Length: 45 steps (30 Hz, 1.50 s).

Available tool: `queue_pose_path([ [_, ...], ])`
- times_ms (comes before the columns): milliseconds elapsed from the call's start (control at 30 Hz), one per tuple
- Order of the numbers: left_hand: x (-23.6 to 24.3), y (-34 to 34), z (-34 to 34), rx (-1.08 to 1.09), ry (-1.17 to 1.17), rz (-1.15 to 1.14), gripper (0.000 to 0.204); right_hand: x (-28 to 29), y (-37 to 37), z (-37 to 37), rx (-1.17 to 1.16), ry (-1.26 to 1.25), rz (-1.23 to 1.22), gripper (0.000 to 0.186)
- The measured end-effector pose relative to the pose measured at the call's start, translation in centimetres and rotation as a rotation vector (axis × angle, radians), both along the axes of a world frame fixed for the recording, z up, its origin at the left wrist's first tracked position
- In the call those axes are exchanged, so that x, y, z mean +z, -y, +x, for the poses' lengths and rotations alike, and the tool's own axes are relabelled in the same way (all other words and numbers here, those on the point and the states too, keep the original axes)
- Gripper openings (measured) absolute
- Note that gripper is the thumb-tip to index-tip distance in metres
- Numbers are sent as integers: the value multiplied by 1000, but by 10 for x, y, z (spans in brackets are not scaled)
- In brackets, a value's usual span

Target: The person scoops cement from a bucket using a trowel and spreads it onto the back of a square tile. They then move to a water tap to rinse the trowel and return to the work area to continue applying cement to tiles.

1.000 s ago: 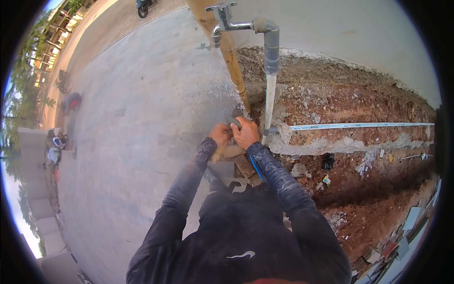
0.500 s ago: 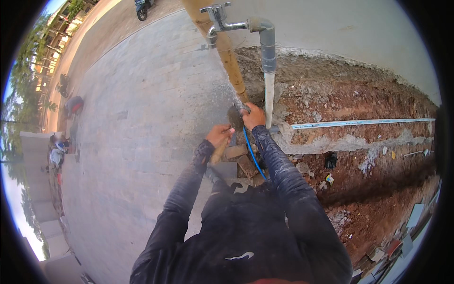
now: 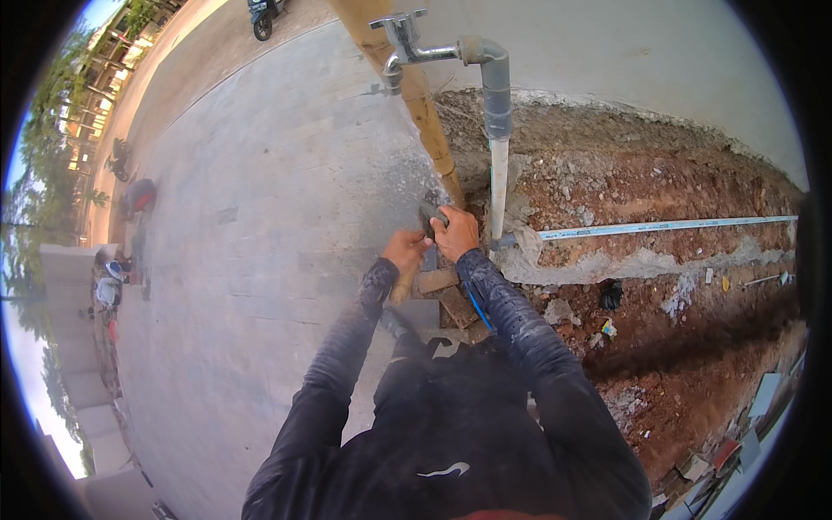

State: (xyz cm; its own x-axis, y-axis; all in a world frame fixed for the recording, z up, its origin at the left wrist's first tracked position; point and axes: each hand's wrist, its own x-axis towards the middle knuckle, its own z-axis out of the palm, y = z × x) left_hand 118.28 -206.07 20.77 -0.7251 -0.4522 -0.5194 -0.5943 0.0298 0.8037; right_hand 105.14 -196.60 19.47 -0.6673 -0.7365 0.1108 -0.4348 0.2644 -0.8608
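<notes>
Water falls from the metal tap (image 3: 403, 39) in a spray that reaches my hands. My right hand (image 3: 458, 234) is closed round a dark, flat object (image 3: 431, 213) whose kind I cannot make out, its edge showing past the fingers. Close by on the left, my left hand (image 3: 406, 251) is closed, its fingertips meeting the right hand near the object's lower end. What those fingers grip is hidden. Below the left hand a tan shape (image 3: 401, 286) shows, too unclear to name. A blue hose (image 3: 479, 310) runs beneath my right forearm.
A grey and white standpipe (image 3: 497, 130) carries the tap beside a bamboo pole (image 3: 425, 113). Bricks (image 3: 438, 280) lie under my hands. To the right, a white pipe (image 3: 667, 227) crosses a reddish dirt trench (image 3: 659, 195). Paving (image 3: 234, 286) spreads left, with a person (image 3: 108, 290) far off.
My right hand has drawn down and slightly left with the dark object, closer to my left hand. The left hand has stayed almost in place.
</notes>
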Motion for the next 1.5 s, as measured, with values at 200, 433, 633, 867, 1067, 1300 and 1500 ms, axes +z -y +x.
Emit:
queue_pose_path([
  [200,-5,0,3,55,-67,69,28,8,-16,1,69,48,-15,34],
  [433,-3,6,2,99,-220,246,30,-13,-7,-25,-206,-8,91,28],
  [633,-1,10,0,185,-166,121,31,14,-6,3,-20,-105,48,21],
  [867,1,5,-8,157,-278,120,32,15,19,-20,-54,-177,27,20],
  [1067,6,13,-2,181,-263,43,30,33,3,0,57,-135,-44,18],
  [1300,7,4,-12,205,-293,126,27,17,24,-36,-21,-179,22,14],
  [1500,4,17,1,220,-302,150,29,37,8,-7,54,-136,-73,13],
])
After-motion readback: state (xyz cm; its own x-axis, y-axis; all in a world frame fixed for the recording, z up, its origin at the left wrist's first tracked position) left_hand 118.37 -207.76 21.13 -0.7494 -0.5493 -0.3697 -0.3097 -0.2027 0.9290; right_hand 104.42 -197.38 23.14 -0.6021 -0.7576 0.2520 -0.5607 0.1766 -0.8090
